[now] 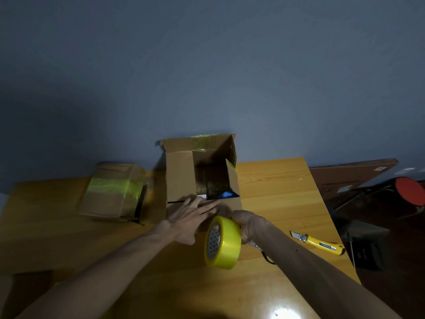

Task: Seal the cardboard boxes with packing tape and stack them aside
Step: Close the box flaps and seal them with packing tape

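- Two cardboard boxes show in the head view. A taped box [110,192] sits at centre left of the frame with a yellow band across its top. An open box [181,178] sits at centre, mouth up, far flaps standing.
- The left hand [190,217], fingers straight and slightly spread, lies at the open box's near edge. Whether it presses a flap down I cannot tell.
- The right hand [248,224] grips the tape roll [224,242] just below that box, fingers curled through the core.
- The roll stands on edge with its core facing lower left and its axis running roughly left to right.
- Judged step: closing the flaps before taping. Next calls for folding them flat, then finding the tape's free end.
- A utility knife [319,242] lies at right on the table [276,180], blade end toward upper left.
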